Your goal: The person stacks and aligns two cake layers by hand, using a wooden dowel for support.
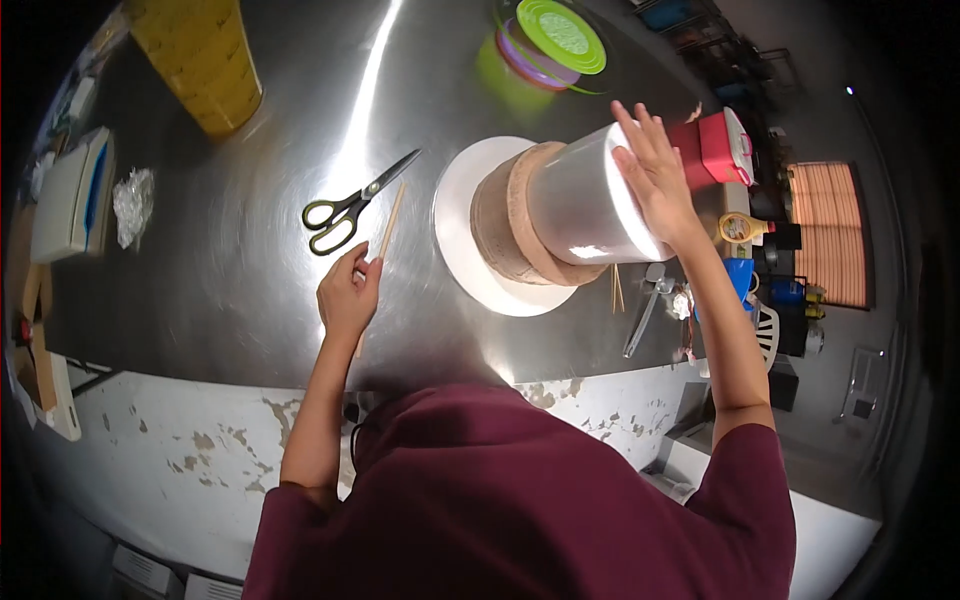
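- At 9 o'clock from the cake, far out, a pale box (75, 200) with a blue opening is sitting near some crumpled clear wrap (133, 207)
- At 10 o'clock a yellow container (200, 65) is standing on the metal table (250, 330)
- Nearer in, at 9 o'clock, the scissors (352, 207) are lying with their blades pointing to 1 o'clock
- At 8 o'clock the left hand (347, 295) is pinching a thin stick (390, 230) between thumb and fingers, just beside the scissors
- At the centre the brown cake (510, 220) is resting on a round white board (457, 225), a paler band circling its upper part
- At 12 o'clock a green disc (560, 38) is sitting over a purple piece (530, 62)
- A clear cylinder (590, 200) is rising from the cake, leaning towards 3 o'clock in this view
- The right hand (655, 185) is pressing its open palm on the cylinder's far end, fingers extended, not clenching
- At 4 o'clock thin skewers (617, 290) and a metal utensil (643, 315) are lying
- At 2 o'clock a red container (722, 148) is standing
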Demonstrator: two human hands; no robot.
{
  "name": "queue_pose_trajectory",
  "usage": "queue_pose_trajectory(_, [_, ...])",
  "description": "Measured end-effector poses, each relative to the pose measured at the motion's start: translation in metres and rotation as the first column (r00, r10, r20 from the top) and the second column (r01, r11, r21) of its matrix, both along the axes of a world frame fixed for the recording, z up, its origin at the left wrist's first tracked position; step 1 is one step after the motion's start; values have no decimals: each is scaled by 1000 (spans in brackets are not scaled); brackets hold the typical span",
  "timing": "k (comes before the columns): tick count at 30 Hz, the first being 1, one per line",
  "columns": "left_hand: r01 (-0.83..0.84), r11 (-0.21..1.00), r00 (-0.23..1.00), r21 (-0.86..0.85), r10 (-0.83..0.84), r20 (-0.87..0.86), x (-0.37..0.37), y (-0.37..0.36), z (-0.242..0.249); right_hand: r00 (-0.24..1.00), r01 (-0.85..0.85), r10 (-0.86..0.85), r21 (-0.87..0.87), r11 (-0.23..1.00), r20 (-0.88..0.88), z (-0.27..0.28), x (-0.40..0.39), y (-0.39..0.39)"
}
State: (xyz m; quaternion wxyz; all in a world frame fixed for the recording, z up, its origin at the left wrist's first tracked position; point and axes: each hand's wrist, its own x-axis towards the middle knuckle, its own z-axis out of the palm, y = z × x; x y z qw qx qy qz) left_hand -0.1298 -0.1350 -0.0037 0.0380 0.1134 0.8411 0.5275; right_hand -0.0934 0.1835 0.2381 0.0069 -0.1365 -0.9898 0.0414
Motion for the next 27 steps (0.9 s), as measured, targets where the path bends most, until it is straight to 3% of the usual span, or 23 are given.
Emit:
queue_pose_trajectory(3, [3,1000,999,26,-5,40,-1,-1,2,1000,-20,21,-56,998,21,-1,0,10])
queue_pose_trajectory(6, [-23,993,1000,117,22,6,0,-3,-9,999,33,-38,-418,908,-4,10,0,15])
queue_pose_trajectory(7, [-40,981,999,188,38,13,1,-3,-11,996,-15,-45,-635,772,-78,12,1,22])
queue_pose_trajectory(10, [-38,956,995,292,63,-75,0,-5,-8,966,-95,-192,-929,357,-173,29,12,31])
queue_pose_trajectory(11, [-36,961,995,276,60,-80,-1,-4,-7,932,-100,-277,-901,421,-233,31,16,37])
queue_pose_trajectory(14, [26,960,984,277,24,-174,-4,24,47,927,36,-335,-849,527,-168,33,40,48])
queue_pose_trajectory(15, [76,970,975,232,-24,-222,-7,37,66,888,4,-399,-863,505,-229,23,46,57])
queue_pose_trajectory(18, [343,917,888,204,-245,-390,-13,88,138,889,-32,-330,-762,647,-318,-2,66,71])
queue_pose_trajectory(19, [419,896,828,147,-311,-466,-14,104,161,871,-80,-329,-766,637,-365,-10,70,72])
queue_pose_trajectory(20, [489,869,758,82,-376,-532,-16,119,179,882,-125,-245,-699,704,-404,-11,74,70])
queue_pose_trajectory(22, [546,838,679,7,-437,-590,-24,147,198,863,-138,-196,-589,797,-467,-18,76,63])
queue_pose_trajectory(23, [569,822,637,-33,-466,-614,-26,158,204,854,-138,-215,-605,784,-473,-18,77,59])
queue_pose_trajectory(27, [554,831,679,-58,-491,-545,-25,184,209,824,-145,-253,-620,771,-507,-21,79,51])
